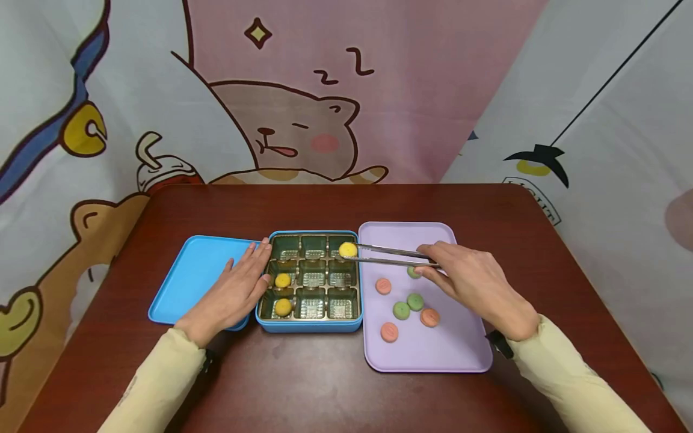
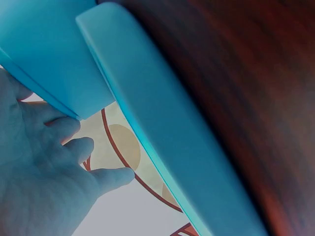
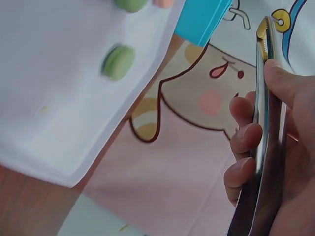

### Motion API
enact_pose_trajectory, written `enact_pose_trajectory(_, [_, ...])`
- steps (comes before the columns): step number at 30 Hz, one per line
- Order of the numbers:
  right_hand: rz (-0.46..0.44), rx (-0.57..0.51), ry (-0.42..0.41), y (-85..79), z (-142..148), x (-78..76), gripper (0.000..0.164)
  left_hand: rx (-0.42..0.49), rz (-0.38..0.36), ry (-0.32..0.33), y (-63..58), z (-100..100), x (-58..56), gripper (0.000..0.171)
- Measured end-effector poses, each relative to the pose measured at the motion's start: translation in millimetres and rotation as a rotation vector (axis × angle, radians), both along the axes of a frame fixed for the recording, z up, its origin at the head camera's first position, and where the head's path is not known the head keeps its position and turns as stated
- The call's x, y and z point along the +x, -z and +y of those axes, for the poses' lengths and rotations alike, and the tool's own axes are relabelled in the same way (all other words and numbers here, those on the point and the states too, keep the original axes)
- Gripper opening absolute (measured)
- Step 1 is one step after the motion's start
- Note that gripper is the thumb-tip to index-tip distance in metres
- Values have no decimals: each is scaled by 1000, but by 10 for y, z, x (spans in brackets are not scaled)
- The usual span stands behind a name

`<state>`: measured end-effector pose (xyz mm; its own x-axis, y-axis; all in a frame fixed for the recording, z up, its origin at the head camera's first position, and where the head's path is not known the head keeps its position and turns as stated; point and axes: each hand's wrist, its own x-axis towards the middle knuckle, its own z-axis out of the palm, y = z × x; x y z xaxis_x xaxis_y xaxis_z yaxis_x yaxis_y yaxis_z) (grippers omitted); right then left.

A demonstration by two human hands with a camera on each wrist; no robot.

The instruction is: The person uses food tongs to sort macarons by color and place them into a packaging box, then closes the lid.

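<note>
My right hand (image 1: 473, 279) grips metal tongs (image 1: 392, 254), whose tips pinch a yellow macaron (image 1: 348, 249) above the box's top right compartment. Fingers and thumb wrap the tongs in the right wrist view (image 3: 266, 128). The blue box (image 1: 308, 326) holds a gold divided insert with square compartments. Two yellow macarons, one in the middle left compartment (image 1: 283, 280) and one in the front left (image 1: 283, 307), sit inside. Along the box's left side, my left hand (image 1: 233, 291) touches the rim with extended fingers; its wrist view shows it beside the blue wall (image 2: 54, 59).
Right of the box, a lilac tray (image 1: 433, 355) carries several pink macarons (image 1: 389, 332) and green macarons (image 1: 401, 310), one partly hidden by the right hand. A blue lid (image 1: 189, 270) lies at the left, partly under the left forearm. A printed curtain (image 1: 411, 90) hangs behind the table.
</note>
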<state>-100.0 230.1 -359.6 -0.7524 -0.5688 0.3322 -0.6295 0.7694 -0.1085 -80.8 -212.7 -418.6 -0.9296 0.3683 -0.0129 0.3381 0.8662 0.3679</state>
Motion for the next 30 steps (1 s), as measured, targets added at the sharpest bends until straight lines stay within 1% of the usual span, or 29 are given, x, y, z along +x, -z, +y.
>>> enact_pose_trajectory(8, [12,-12,-57,-18,-366,-136,33,2,1,-1,17,-8,9,63])
enact_pose_trajectory(12, [24,-2,-74,-37,-527,-215,34,9,10,-2,17,-15,11,62])
enact_pose_trajectory(16, [6,9,-91,-34,-671,-279,31,21,3,-4,33,-9,20,62])
enact_pose_trajectory(21, [-16,15,-121,25,-835,-341,29,22,3,-7,55,-6,31,62])
enact_pose_trajectory(26, [-13,2,-119,62,-934,-385,27,17,15,-5,48,-2,17,62])
enact_pose_trajectory(30, [-18,9,-108,67,-986,-430,23,12,17,-5,34,-4,12,62])
